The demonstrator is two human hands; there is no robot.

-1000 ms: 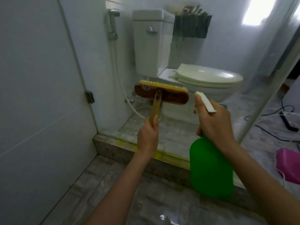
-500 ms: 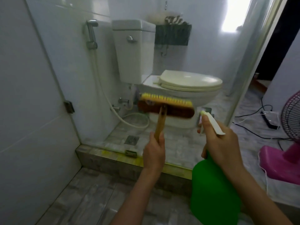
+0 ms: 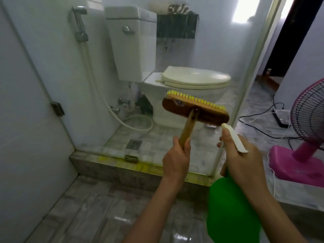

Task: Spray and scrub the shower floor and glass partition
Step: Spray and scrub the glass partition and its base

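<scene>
Nearest, low on the right, hangs a green plastic spray bottle [image 3: 231, 213], held by its neck in the right hand [image 3: 240, 160]. The fingers curl round the white trigger head [image 3: 235, 139], whose nozzle points up and away towards the glass. Just left of it, the left hand [image 3: 176, 161] is closed round the pale wooden handle of a brown wooden scrub brush with yellow bristles [image 3: 194, 109]. The brush head is raised above both hands and tilts down to the right, with its bristles turned away from the person. Whether they touch the glass cannot be told.

Under the 2 forearms lies a grey marbled tile floor [image 3: 84, 207], shiny in places. It ends at a raised stone kerb [image 3: 108, 167] streaked with yellow along its top edge. On the kerb stands the clear glass partition [image 3: 219, 41], with a pale metal frame post [image 3: 254, 67] on its right side and a small dark hinge [image 3: 57, 108] on its left.

Behind the glass are a square metal floor drain [image 3: 134, 143], a white toilet with its cream lid down [image 3: 194, 78], a chrome bidet sprayer [image 3: 78, 23] on a white hose and a dark wall rack [image 3: 177, 26].

To the right of the frame post, a pink fan [image 3: 305, 137] stands beside black cables [image 3: 259, 118].
</scene>
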